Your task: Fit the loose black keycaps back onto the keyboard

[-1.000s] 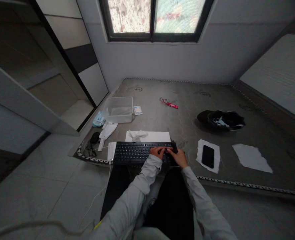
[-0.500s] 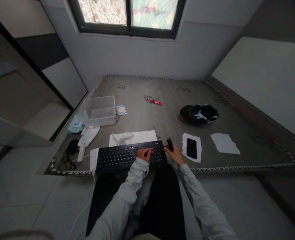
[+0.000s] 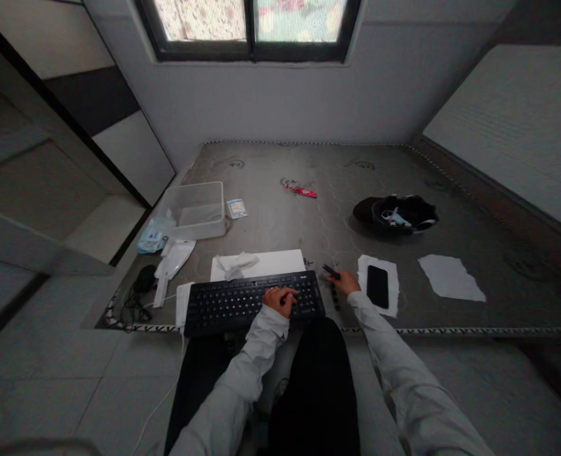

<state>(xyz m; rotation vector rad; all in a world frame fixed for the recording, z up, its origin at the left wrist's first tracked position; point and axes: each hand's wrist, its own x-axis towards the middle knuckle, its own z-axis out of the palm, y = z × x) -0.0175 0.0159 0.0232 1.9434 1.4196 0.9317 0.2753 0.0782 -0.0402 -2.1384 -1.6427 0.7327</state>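
Note:
A black keyboard lies along the front edge of the mattress, slightly over my lap. My left hand rests on its right-hand keys, fingers bent but apart, with nothing held. Just past the keyboard's right end, my right hand is closed on a short black stick-like tool, which points up and left; its exact kind is unclear. Below that hand, a short row of small dark pieces shows on the mattress. A crumpled white tissue lies on a white sheet behind the keyboard.
Right of my hand, a black phone lies on white paper, beside another paper piece. Farther back are a black cap and a red packet. At left stand a clear plastic box, a blue packet and black cable.
My right hand has moved right, off the keyboard's end, and the black tool has tipped lower. My left hand stays on the keys. The view has shifted slightly.

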